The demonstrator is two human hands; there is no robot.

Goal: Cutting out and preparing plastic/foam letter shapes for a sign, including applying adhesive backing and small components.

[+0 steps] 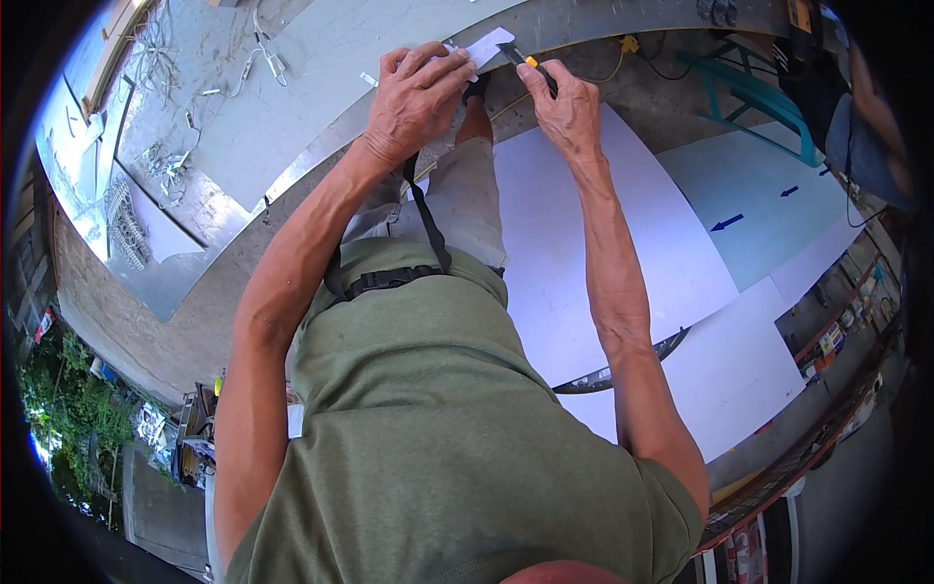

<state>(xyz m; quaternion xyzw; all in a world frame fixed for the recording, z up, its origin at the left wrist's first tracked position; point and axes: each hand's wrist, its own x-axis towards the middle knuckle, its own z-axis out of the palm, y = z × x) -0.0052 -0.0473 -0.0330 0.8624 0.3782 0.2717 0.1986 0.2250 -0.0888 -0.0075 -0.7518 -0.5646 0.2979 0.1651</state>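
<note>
My left hand (418, 102) is closed over a small white sheet piece (493, 44) at the edge of the metal-topped table (321, 97). Part of the piece sticks out to the right, past my fingertips. In my right hand (566, 109) is a utility knife (533, 68) with a black and yellow body. Its front end points up and left, close to the right end of the white piece. Whether the blade touches the piece, I cannot tell.
Thin wires with small modules (268, 58) lie on the table to the left, with a coiled wire bundle (126, 219) farther along. Large white sheets (613, 243) lean or lie at my right. Beyond them stand a teal stool (754, 92) and another person (861, 127).
</note>
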